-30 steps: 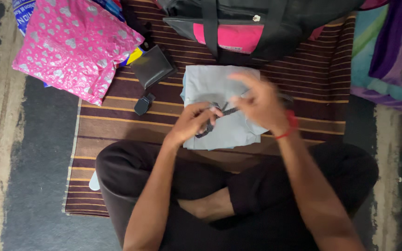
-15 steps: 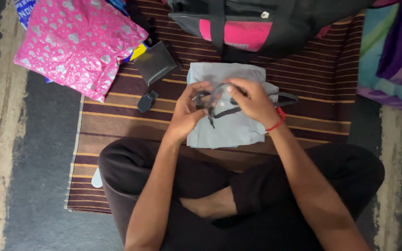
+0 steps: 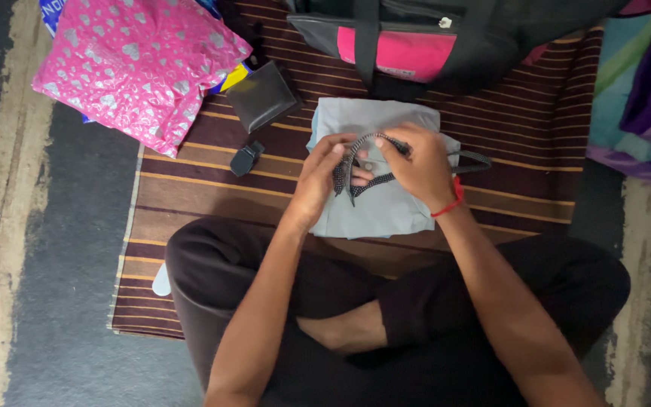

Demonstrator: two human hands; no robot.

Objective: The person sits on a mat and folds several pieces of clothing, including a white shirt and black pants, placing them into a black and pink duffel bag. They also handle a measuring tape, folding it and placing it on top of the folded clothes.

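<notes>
You sit cross-legged on a brown striped woven mat (image 3: 190,218) with a folded pale grey cloth garment (image 3: 386,215) lying flat on it just past your shins, so it serves as a soft work surface under both hands. Your left hand (image 3: 318,181) curls its fingers around one end of a thin dark cord with pale speckles (image 3: 356,162), pinching it near the loop, while your right hand (image 3: 420,166) pinches the other part between thumb and forefinger, the remaining fingers tucked close; the grip from both sides holds the cord arched above the garment. A thin red thread band (image 3: 450,205) circles your right wrist. A black and pink fabric bag (image 3: 408,45) stands just beyond the garment. To your left lie a black square wallet (image 3: 264,96), a small dark clip-like object (image 3: 245,159) and a pink plastic package with silver hearts (image 3: 137,68).
</notes>
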